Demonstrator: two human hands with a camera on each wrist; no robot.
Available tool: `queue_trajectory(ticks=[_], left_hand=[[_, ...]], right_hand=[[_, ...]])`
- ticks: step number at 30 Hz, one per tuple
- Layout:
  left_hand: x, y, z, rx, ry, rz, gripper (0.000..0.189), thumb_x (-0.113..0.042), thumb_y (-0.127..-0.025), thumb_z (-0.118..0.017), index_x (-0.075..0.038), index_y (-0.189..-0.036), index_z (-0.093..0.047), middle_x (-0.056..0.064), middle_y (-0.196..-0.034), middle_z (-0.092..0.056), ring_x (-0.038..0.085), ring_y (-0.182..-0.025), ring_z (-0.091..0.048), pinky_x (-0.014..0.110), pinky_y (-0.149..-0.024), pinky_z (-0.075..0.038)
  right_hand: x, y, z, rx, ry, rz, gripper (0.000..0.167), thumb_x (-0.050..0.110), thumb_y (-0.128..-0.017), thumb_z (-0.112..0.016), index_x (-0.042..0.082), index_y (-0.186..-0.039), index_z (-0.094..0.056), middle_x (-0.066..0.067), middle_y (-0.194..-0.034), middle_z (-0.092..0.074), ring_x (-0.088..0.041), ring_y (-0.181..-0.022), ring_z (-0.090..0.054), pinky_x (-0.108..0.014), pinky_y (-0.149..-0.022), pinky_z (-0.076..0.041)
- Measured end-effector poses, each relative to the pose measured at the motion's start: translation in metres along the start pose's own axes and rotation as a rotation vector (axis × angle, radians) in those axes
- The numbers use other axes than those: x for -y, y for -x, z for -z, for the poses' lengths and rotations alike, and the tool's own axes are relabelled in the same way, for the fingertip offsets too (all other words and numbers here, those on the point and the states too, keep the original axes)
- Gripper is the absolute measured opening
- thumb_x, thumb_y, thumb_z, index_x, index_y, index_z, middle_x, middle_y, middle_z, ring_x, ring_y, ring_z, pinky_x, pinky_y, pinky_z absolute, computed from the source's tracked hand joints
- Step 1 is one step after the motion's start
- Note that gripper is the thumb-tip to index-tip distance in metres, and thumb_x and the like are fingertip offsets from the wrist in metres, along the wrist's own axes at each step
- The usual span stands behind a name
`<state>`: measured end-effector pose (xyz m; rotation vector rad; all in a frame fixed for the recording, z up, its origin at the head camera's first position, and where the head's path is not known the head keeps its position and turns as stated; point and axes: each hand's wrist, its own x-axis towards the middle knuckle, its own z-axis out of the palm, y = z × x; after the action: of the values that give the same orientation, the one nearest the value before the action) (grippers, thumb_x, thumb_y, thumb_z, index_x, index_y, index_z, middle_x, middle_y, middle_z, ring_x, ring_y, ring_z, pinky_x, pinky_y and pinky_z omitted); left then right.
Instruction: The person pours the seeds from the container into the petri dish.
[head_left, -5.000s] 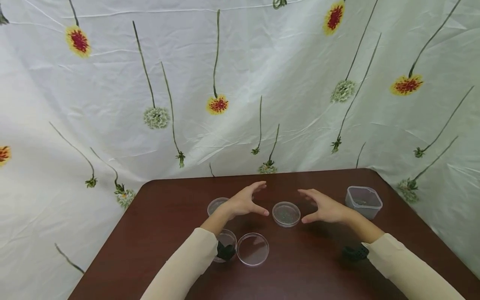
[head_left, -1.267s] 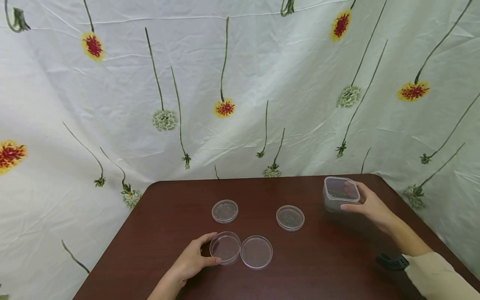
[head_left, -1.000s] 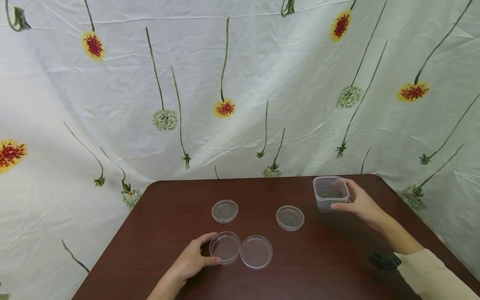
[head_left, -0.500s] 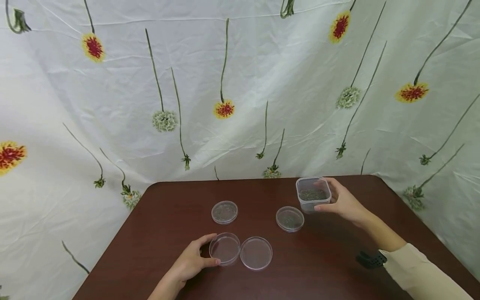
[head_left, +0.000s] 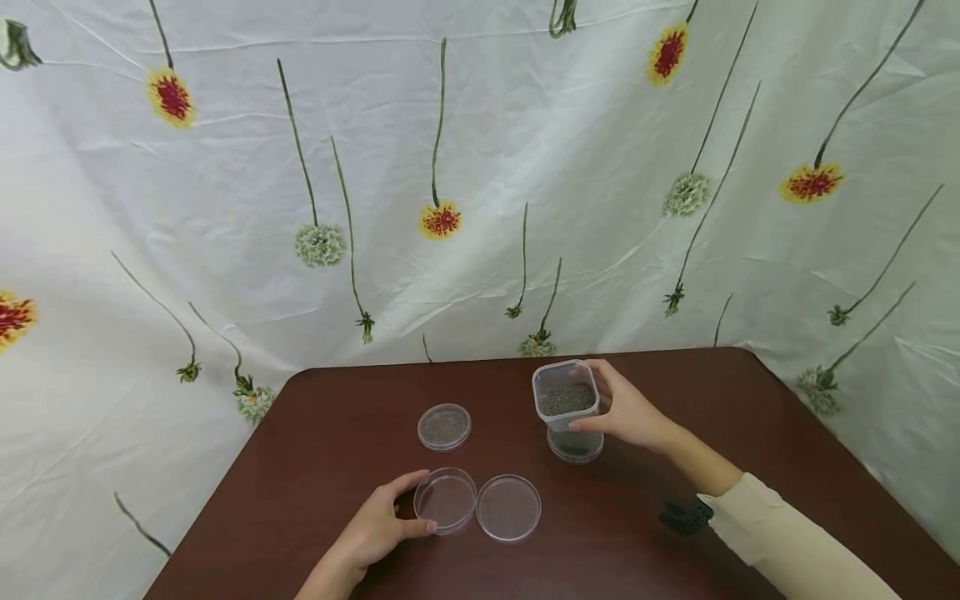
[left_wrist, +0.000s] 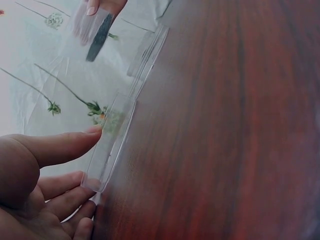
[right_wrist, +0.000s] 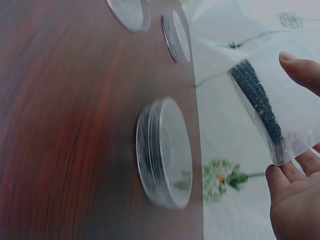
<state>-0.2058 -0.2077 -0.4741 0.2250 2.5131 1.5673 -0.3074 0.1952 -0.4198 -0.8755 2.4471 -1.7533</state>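
My right hand (head_left: 626, 410) grips a clear square plastic tub (head_left: 557, 420) by its side, raised off the table. Small dark grains (right_wrist: 257, 102) lie in a layer on its bottom. Below it sits a covered petri dish (head_left: 576, 450), partly hidden by the tub in the head view. At the front left, my left hand (head_left: 378, 523) holds an open petri dish (head_left: 446, 500) at its edge between thumb and fingers; the dish stands on the table with nothing seen inside. A matching round lid or dish half (head_left: 509, 510) lies right beside it.
Another covered petri dish (head_left: 444, 427) with fine specks stands behind the left hand's dish. The dark brown table (head_left: 337, 433) ends at a hanging white cloth (head_left: 480, 275) printed with flowers. A black strap (head_left: 686, 517) is on the right wrist.
My right hand has carried the tub from the table's right side leftward, over the right petri dish. Earlier both hands hovered by that dish; the left hand then took hold of the front dish and stays there.
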Motion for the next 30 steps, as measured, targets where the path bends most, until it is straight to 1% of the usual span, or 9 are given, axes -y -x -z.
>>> queue_trajectory(ticks=[5, 9, 12, 15, 19, 21, 23, 26, 30], left_hand=[[0.002, 0.0, 0.0, 0.004, 0.004, 0.007, 0.08, -0.014, -0.078, -0.091, -0.002, -0.148, -0.055, 0.025, -0.15, -0.049, 0.055, -0.141, -0.035, 0.07, -0.107, -0.033], [0.002, 0.0, 0.0, 0.011, 0.008, 0.005, 0.081, -0.015, -0.078, -0.091, -0.002, -0.148, -0.054, 0.025, -0.151, -0.048, 0.055, -0.141, -0.034, 0.071, -0.108, -0.032], [0.002, 0.0, 0.0, 0.011, 0.01, 0.006, 0.08, -0.015, -0.078, -0.091, -0.002, -0.148, -0.054, 0.025, -0.151, -0.048, 0.055, -0.142, -0.032, 0.071, -0.109, -0.03], [0.001, 0.0, 0.001, 0.007, 0.011, 0.007, 0.08, -0.013, -0.079, -0.091, -0.002, -0.148, -0.054, 0.025, -0.151, -0.048, 0.054, -0.142, -0.033, 0.071, -0.109, -0.03], [0.001, -0.002, 0.001, -0.003, 0.01, 0.002, 0.079, -0.01, -0.079, -0.09, -0.001, -0.148, -0.054, 0.024, -0.15, -0.05, 0.051, -0.14, -0.037, 0.067, -0.107, -0.035], [0.002, -0.002, 0.001, -0.005, 0.014, 0.001, 0.079, -0.009, -0.078, -0.09, 0.0, -0.148, -0.053, 0.024, -0.149, -0.05, 0.051, -0.14, -0.039, 0.066, -0.106, -0.036], [0.002, -0.002, 0.001, -0.007, 0.016, 0.002, 0.08, -0.008, -0.078, -0.09, 0.0, -0.148, -0.053, 0.024, -0.149, -0.051, 0.051, -0.139, -0.039, 0.066, -0.107, -0.036], [0.003, -0.002, 0.001, -0.008, 0.015, 0.003, 0.08, -0.008, -0.078, -0.09, 0.0, -0.148, -0.053, 0.024, -0.149, -0.051, 0.051, -0.14, -0.037, 0.066, -0.107, -0.035], [0.003, -0.002, 0.0, -0.005, 0.015, -0.003, 0.08, -0.008, -0.078, -0.09, 0.0, -0.148, -0.053, 0.023, -0.148, -0.052, 0.048, -0.139, -0.04, 0.063, -0.106, -0.037]], right_hand=[[0.001, -0.011, -0.022, 0.06, -0.007, 0.047, 0.085, -0.001, -0.077, -0.091, 0.001, -0.145, -0.04, -0.022, -0.144, -0.048, -0.042, -0.139, -0.046, -0.051, -0.103, -0.048], [0.002, -0.018, -0.037, 0.094, 0.05, 0.074, 0.087, 0.004, -0.076, -0.094, 0.003, -0.145, -0.04, -0.021, -0.141, -0.051, -0.042, -0.135, -0.051, -0.049, -0.102, -0.05], [0.005, -0.024, -0.048, 0.11, 0.091, 0.095, 0.09, 0.006, -0.074, -0.095, 0.003, -0.145, -0.04, -0.019, -0.139, -0.052, -0.04, -0.134, -0.053, -0.047, -0.103, -0.049], [0.007, -0.029, -0.059, 0.13, 0.09, 0.115, 0.091, 0.004, -0.073, -0.095, 0.003, -0.145, -0.039, -0.019, -0.139, -0.052, -0.039, -0.133, -0.054, -0.045, -0.101, -0.051], [0.01, -0.034, -0.072, 0.159, 0.1, 0.129, 0.091, 0.006, -0.073, -0.096, 0.005, -0.146, -0.04, -0.015, -0.139, -0.052, -0.034, -0.131, -0.056, -0.042, -0.099, -0.052], [0.011, -0.036, -0.079, 0.168, 0.122, 0.13, 0.092, 0.008, -0.073, -0.096, 0.006, -0.146, -0.04, -0.013, -0.138, -0.053, -0.03, -0.128, -0.058, -0.041, -0.1, -0.051], [0.013, -0.037, -0.084, 0.172, 0.154, 0.126, 0.092, 0.011, -0.073, -0.097, 0.008, -0.146, -0.041, -0.01, -0.136, -0.055, -0.026, -0.123, -0.06, -0.038, -0.097, -0.052], [0.014, -0.037, -0.091, 0.17, 0.207, 0.148, 0.091, 0.014, -0.072, -0.097, 0.006, -0.145, -0.042, -0.009, -0.133, -0.057, -0.023, -0.116, -0.062, -0.037, -0.094, -0.053], [0.014, -0.04, -0.098, 0.173, 0.264, 0.188, 0.091, 0.016, -0.072, -0.098, 0.007, -0.144, -0.044, -0.01, -0.132, -0.059, -0.022, -0.113, -0.061, -0.038, -0.093, -0.052]])
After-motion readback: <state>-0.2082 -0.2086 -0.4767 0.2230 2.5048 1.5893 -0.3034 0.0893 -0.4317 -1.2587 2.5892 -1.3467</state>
